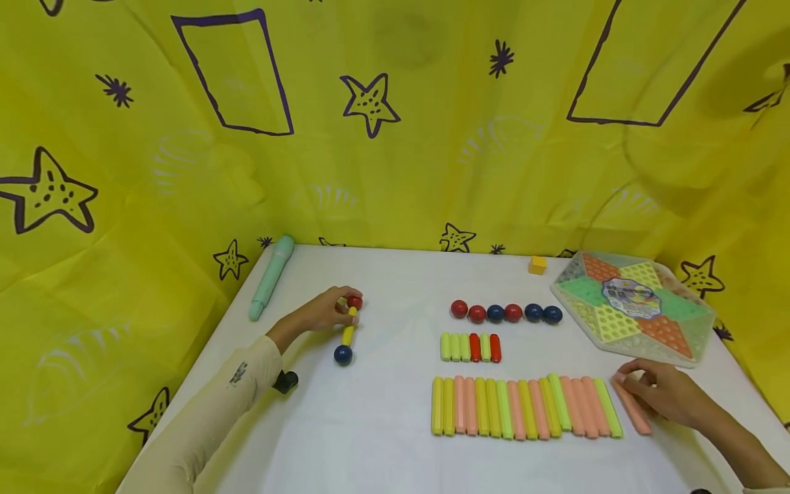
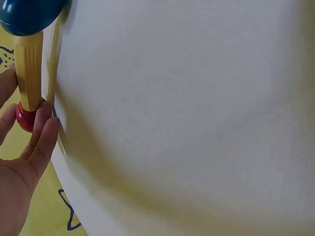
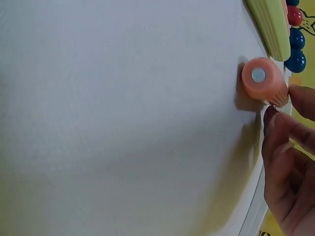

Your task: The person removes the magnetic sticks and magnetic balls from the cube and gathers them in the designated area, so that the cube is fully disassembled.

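Note:
My left hand (image 1: 321,309) holds a yellow magnetic rod (image 1: 348,334) by its far end, fingers around the red ball (image 1: 354,302) there. At the rod's near end sits a dark blue ball (image 1: 343,355). In the left wrist view, the fingertips lie along the grooved yellow rod (image 2: 28,73) and its red ball (image 2: 25,117). On the other side, my right hand (image 1: 669,392) pinches a pink magnetic rod (image 1: 636,413) between thumb and finger, just right of the row of rods. A round silver disc (image 3: 258,74) shows in the pink rod's end.
A long row of yellow, pink and green rods (image 1: 494,408) lies at centre right. Behind it are short green and red rods (image 1: 465,348), then red and blue balls (image 1: 496,313). A hexagonal game board (image 1: 636,302), an orange cube (image 1: 537,265) and a green stick (image 1: 271,278) lie farther back.

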{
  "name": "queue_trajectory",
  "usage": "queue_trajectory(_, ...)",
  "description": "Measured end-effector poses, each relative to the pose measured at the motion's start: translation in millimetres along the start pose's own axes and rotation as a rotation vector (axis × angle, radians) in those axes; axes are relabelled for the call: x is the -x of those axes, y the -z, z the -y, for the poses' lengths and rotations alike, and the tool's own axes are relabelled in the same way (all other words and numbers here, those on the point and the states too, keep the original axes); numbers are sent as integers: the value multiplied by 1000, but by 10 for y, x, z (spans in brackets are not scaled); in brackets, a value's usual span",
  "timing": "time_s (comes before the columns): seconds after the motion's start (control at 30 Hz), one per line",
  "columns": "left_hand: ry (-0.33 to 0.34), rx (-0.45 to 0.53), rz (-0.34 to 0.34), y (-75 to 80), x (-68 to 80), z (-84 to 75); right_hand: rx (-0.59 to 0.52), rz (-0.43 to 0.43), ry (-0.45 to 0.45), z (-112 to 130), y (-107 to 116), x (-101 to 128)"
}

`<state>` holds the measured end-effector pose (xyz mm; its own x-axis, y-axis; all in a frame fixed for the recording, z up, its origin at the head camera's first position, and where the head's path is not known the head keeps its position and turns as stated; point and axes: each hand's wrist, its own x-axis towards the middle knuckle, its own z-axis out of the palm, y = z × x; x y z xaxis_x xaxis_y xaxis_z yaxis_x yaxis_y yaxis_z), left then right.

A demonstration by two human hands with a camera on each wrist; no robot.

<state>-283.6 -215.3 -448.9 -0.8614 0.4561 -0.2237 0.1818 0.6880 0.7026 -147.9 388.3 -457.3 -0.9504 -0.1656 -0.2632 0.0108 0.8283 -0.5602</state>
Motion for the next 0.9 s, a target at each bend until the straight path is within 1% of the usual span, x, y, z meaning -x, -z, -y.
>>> queue_trajectory(0.2,-6,-4,1,-9,-8,14,-27,60,-33,63,-26,-1)
queue_trajectory(0.4,-9,-14,5,-10,-17,12,-22,34,-51,123,-26,34)
queue_trajectory(0.47,-6,-14,5,-15,-12,19,-32,31,-40,133,-13,59)
queue_trajectory(0.57,-6,-16,6,-20,10,31,-65,51,-6,136,5,91)
queue_trajectory(0.63,6,-13,-2,-20,37,34,-78,66,10,136,20,101)
queue_trajectory(0.73,24,-12,-16,-21,94,29,-67,78,20,129,61,104)
queue_trajectory(0.8,43,4,-22,-25,141,15,-52,65,33,134,84,101)
queue_trajectory(0.9,9,15,-5,-35,169,7,-40,-2,75,173,107,70)
